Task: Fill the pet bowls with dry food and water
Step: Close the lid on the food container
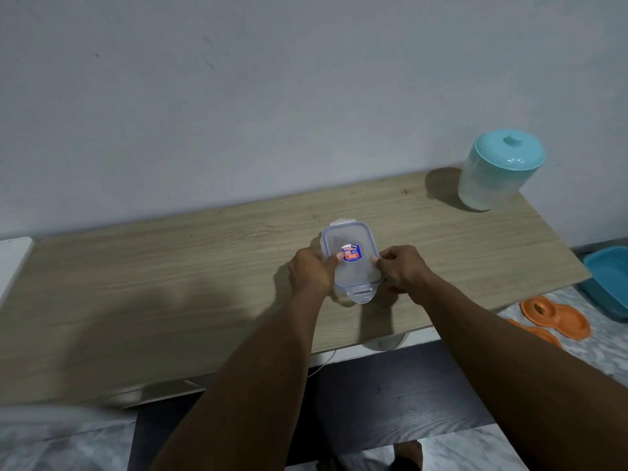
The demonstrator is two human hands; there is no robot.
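Note:
A small clear plastic container (351,263) with a blue-rimmed snap lid and a blue-and-red sticker stands on the wooden table (170,294). My left hand (311,270) grips its left side, thumb pressed on the lid. My right hand (402,268) holds its right side, fingers curled at the lid's edge. The near flap of the lid sticks out toward me. What is inside the container cannot be made out. An orange double pet bowl (557,316) lies on the floor to the right, past the table's end.
A frosted jar with a turquoise lid (499,168) stands at the table's far right corner against the wall. A turquoise basin (608,280) sits on the floor at the right edge. A second orange dish (540,333) lies beside the pet bowl. A white surface (13,256) adjoins the table's left end.

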